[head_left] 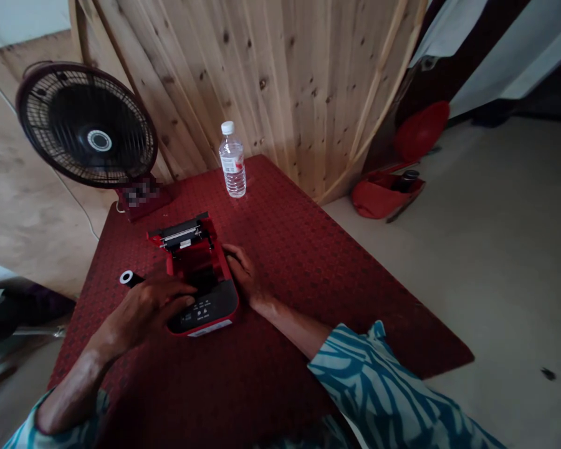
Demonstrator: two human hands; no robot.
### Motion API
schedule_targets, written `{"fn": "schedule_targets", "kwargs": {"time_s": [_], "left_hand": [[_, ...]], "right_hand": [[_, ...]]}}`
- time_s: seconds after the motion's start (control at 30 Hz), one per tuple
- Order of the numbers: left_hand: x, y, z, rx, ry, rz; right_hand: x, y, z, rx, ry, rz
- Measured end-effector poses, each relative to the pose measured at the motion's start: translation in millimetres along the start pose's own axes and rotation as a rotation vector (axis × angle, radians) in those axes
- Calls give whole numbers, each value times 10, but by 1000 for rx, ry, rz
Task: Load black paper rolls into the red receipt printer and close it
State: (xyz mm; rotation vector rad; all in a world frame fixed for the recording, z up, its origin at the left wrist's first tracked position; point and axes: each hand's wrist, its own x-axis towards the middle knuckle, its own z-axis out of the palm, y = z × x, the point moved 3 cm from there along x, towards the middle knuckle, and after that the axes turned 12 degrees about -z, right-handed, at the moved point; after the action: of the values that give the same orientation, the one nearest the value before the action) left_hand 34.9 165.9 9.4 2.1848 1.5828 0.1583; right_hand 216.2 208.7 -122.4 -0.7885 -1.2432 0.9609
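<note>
A red and black desktop printer (220, 302) sits on the table with its lid (182, 234) raised at the back, showing the red bay inside. My left hand (143, 308) reaches over its left side, thumb and finger drawn together at the front edge of the bay. Whatever is between those fingertips is too dark to make out. Against the printer's right wall lies my right hand (245, 271), its fingers bent over the edge. A small dark roll with a white ring end (126, 277) lies just left of the printer, partly behind my left hand.
On the red patterned table (299, 268) stand a water bottle (232, 162) and, at the far left corner, a black fan (91, 131). A wooden plank panel (280, 81) rises behind. An open red container (383, 196) is on the floor to the right.
</note>
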Motion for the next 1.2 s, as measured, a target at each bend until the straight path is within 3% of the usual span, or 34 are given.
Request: {"fn": "schedule_targets", "kwargs": {"time_s": [0.2,0.33,0.47,0.63,0.77,0.97,1.13,1.2], "left_hand": [[65,-34,1,-115,-114,-68],[115,-55,16,-116,-112,-70],[89,25,34,-25,67,52],[-213,256,56,222,319,328],[-424,340,137,335,404,363],[-544,307,313,368,557,390],[-597,229,475,331,637,361],[-606,215,510,313,651,352]], "right_hand": [[-1,20,12,6,5,9],[0,23,14,9,4,0],[-4,24,10,5,-6,-4],[3,58,4,17,-1,-19],[4,91,4,22,6,-7],[15,93,1,31,27,18],[439,-89,15,-4,89,-50],[645,-206,65,-1,34,-75]]}}
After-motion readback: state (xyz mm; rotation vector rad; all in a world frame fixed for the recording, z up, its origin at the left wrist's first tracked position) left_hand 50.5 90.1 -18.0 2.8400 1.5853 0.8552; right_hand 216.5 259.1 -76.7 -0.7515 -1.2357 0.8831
